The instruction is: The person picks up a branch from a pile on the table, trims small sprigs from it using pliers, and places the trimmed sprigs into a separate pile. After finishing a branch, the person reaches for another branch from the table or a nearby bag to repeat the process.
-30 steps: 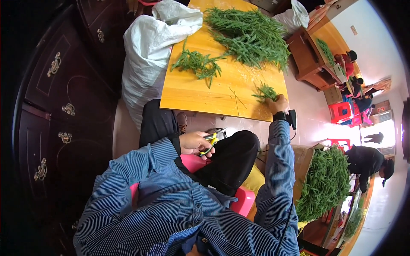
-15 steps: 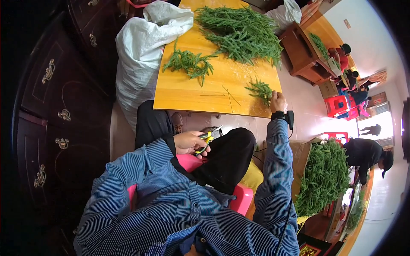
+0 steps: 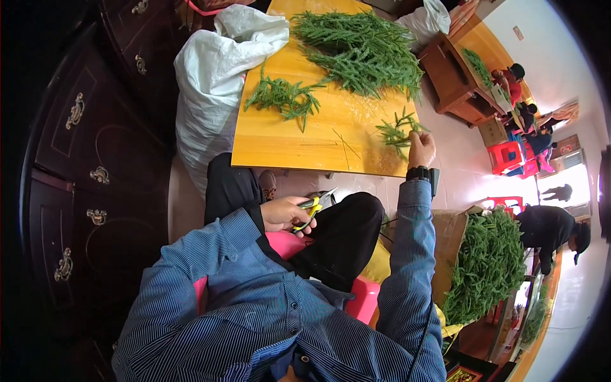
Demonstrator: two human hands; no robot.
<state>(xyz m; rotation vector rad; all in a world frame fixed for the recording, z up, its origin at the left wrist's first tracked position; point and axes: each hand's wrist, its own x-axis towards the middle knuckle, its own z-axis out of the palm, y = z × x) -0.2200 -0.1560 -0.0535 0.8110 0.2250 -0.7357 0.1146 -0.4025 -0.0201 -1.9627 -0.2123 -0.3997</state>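
Note:
My left hand (image 3: 284, 214) is wrapped round a pair of pliers (image 3: 309, 210) with yellow and black handles, held over my lap with the jaws pointing away. At the table's near right corner, my right hand (image 3: 421, 149) pinches a small green artificial-looking sprig (image 3: 394, 134). Left of it, a few thin loose stems (image 3: 345, 148) lie on the yellow wooden table (image 3: 264, 146). Another small heap of green sprigs (image 3: 283, 99) rests at the left edge, and a large pile of sprigs (image 3: 363, 51) covers the far part.
A white woven sack (image 3: 207, 89) stands against the table's left side, beside dark drawers (image 3: 76, 153). To my right is a cardboard box (image 3: 449, 239) full of green sprigs (image 3: 487, 267). Several people work farther right, near red stools (image 3: 505, 157). I sit on a pink chair (image 3: 363, 299).
My right hand has shifted slightly right, and the sprig has moved with it, its branches now more spread. My left hand with the pliers stays in place.

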